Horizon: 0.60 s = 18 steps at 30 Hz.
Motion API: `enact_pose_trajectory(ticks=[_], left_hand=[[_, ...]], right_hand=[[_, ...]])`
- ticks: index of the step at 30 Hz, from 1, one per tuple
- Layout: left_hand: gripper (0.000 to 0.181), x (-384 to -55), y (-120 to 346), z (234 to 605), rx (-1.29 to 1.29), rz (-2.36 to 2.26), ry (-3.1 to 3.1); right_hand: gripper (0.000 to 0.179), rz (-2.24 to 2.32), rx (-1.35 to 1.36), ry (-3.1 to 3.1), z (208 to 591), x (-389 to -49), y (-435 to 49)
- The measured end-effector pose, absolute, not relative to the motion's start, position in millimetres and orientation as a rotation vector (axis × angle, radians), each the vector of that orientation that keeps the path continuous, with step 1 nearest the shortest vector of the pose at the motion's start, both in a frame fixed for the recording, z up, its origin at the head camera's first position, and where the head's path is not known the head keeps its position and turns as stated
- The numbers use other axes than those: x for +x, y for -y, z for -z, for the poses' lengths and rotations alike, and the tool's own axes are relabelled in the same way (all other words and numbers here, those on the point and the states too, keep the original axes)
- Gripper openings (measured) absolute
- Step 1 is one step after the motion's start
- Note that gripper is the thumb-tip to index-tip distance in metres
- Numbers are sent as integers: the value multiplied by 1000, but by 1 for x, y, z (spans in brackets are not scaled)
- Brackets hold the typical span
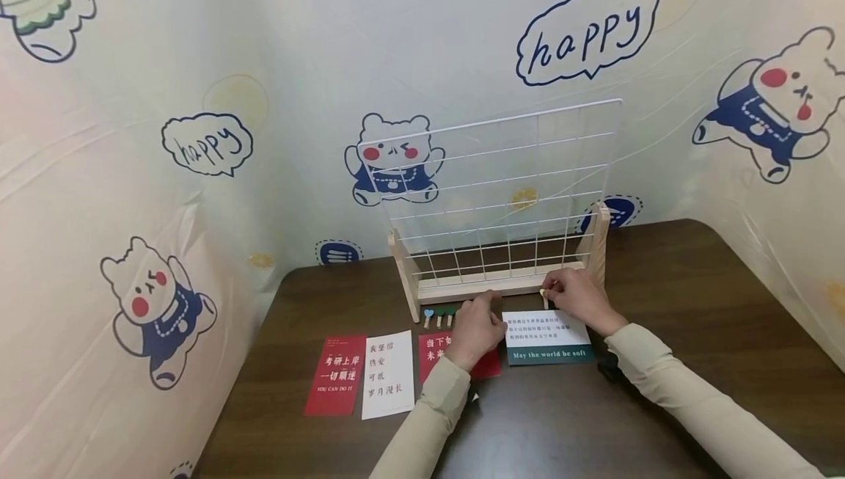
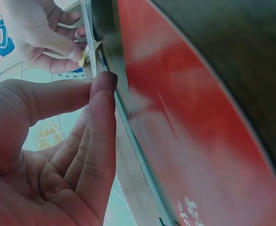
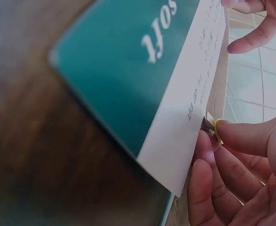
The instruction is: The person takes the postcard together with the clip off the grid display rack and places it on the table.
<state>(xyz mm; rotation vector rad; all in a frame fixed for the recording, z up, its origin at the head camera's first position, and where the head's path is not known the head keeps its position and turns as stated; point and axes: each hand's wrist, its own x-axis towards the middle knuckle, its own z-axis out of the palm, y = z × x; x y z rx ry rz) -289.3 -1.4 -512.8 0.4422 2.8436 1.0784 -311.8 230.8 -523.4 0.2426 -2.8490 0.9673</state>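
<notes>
My right hand (image 1: 581, 297) pinches a small wooden clothespin (image 3: 214, 129) with a yellow ornament between thumb and fingers. The clothespin is at the upper edge of a white and green card (image 1: 548, 336) reading "May the world be soft"; I cannot tell whether it bites the card. My left hand (image 1: 477, 328) brings thumb and index fingertip together at that card's left edge, as the left wrist view shows. Beneath the left hand lies a red card (image 1: 490, 366), partly hidden. Several more clothespins, one with a blue heart (image 1: 429, 315), lie left of this hand.
A white wire grid (image 1: 491, 185) stands upright in a wooden base (image 1: 455, 288) behind both hands. Another red card (image 1: 335, 376) and a white card (image 1: 388, 376) lie at left on the brown table (image 1: 528, 428). A small dark object (image 1: 609, 369) sits by the right sleeve.
</notes>
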Motion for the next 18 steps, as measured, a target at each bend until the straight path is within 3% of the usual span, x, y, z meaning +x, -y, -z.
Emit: enact_pose_trajectory(ticks=[18], left_hand=[[59, -291, 2, 512, 403, -1075, -2758]], right_hand=[[10, -1021, 271, 2883, 523, -316, -232]])
